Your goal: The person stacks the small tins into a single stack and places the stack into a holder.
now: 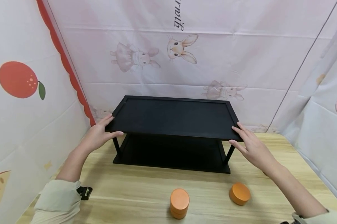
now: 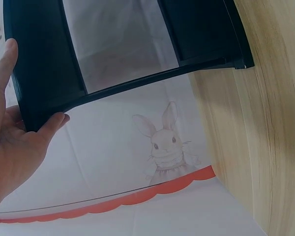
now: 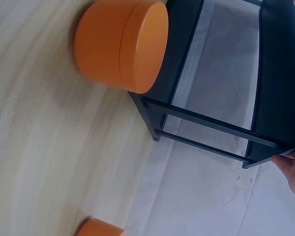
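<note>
A black two-tier shelf (image 1: 174,116) stands on the wooden table near the back curtain, with thin posts between its upper and lower boards. My left hand (image 1: 99,134) grips the left end of the upper board, fingers over the edge and thumb at the front corner. In the left wrist view, the thumb and fingers of that hand (image 2: 19,142) spread around the corner of the board. At the opposite end my right hand (image 1: 253,146) holds the front right corner, thumb along the front edge. Only part of this hand (image 3: 292,169) enters the right wrist view.
Two orange round containers stand on the table (image 1: 129,193) in front of the shelf: a taller one (image 1: 179,200) near the middle and a lower-looking one (image 1: 239,193) to the right. Curtains printed with rabbits (image 1: 182,49) and fruit (image 1: 18,79) enclose the back and sides.
</note>
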Available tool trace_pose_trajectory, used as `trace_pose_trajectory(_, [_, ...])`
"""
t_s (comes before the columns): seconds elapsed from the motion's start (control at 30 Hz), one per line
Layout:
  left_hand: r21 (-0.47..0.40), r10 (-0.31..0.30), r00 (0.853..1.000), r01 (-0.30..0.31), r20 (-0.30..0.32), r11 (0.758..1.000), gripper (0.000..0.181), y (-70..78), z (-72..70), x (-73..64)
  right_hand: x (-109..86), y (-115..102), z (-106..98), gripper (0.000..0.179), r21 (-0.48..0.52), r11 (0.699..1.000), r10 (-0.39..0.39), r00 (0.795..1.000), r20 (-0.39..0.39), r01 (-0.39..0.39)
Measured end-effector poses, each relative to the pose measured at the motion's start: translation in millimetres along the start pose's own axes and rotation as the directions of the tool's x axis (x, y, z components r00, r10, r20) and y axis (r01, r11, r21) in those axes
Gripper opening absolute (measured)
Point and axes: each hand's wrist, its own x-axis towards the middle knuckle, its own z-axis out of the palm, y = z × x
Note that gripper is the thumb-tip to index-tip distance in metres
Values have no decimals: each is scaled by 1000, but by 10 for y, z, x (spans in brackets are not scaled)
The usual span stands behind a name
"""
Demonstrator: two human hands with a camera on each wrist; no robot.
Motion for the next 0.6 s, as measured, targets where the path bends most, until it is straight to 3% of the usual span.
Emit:
trace_pose_trajectory(0.4, [-9, -10, 1000, 10, -9, 1000, 88, 32, 13, -9, -14, -1, -25, 57, 9, 1000, -4, 1000, -6, 4])
trace_pose_trajectory(0.6, [4, 37, 998, -37, -48, 999, 84, 68, 41, -55, -10, -3, -23, 57, 3, 1000, -6, 1000, -8, 6])
